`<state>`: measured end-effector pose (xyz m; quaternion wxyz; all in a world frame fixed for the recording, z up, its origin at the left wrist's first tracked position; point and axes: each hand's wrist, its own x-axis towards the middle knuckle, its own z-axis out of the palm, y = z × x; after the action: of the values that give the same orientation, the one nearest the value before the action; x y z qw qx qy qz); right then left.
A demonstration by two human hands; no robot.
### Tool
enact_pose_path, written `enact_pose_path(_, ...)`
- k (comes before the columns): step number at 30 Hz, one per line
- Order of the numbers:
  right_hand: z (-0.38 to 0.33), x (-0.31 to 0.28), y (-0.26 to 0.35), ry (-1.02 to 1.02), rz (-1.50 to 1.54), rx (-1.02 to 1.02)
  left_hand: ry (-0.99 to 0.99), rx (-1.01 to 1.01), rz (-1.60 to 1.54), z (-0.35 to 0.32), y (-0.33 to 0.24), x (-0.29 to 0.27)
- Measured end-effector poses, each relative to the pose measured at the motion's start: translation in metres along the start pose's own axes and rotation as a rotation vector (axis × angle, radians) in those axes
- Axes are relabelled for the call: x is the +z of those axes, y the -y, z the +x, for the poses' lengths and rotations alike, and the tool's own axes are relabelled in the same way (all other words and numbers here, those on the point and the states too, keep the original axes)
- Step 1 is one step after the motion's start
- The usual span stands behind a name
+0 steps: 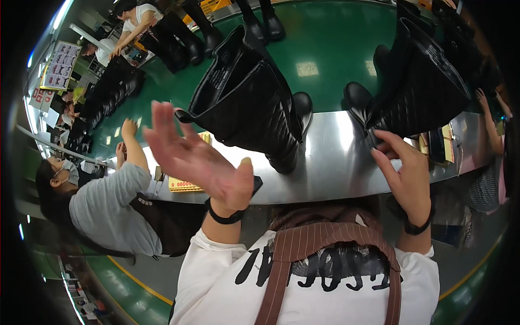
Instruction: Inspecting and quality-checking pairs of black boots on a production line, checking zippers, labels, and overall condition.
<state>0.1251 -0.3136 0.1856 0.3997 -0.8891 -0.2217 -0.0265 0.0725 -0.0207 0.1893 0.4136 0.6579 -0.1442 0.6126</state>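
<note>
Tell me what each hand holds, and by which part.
Left hand is open, holding nothing. Right hand touches the right black boot near its zipper edge; a firm hold cannot be told.

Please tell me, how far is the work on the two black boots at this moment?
Done: the middle boot stands upright on the metal bench, untouched. In hand: the right hand touches the right boot near its base. The left hand is open and empty. What remains cannot be judged from this view.

Quilted matt black boot point(254, 108), glossy toe cap point(357, 93), brushed shiny metal counter point(336, 162), smooth green belt point(325, 49)
</note>
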Motion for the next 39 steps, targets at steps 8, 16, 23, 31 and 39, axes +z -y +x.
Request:
enact_pose_path(8, 0.081, 0.084, 0.009, 0.019, 0.459, -0.406, 0.703, 0.032, 0.649, 0.074, -0.062, 0.010)
enact_pose_path(16, 0.088, 0.116, 0.022, 0.165, 0.574, -0.356, 1.075, 0.136, 0.337, 0.064, -0.090, -0.031)
enact_pose_path(23, 0.096, 0.095, 0.016, 0.326, 0.732, -0.215, 1.116, 0.244, 0.121, 0.065, -0.084, -0.072)
enact_pose_path(31, 0.091, 0.098, 0.014, 0.299, 0.754, -0.185, 1.166, 0.334, 0.108, 0.063, -0.085, -0.079)
enact_pose_path(39, 0.091, 0.122, 0.015, 0.221, 0.702, -0.220, 0.208, 0.300, 0.861, 0.055, -0.040, -0.007)
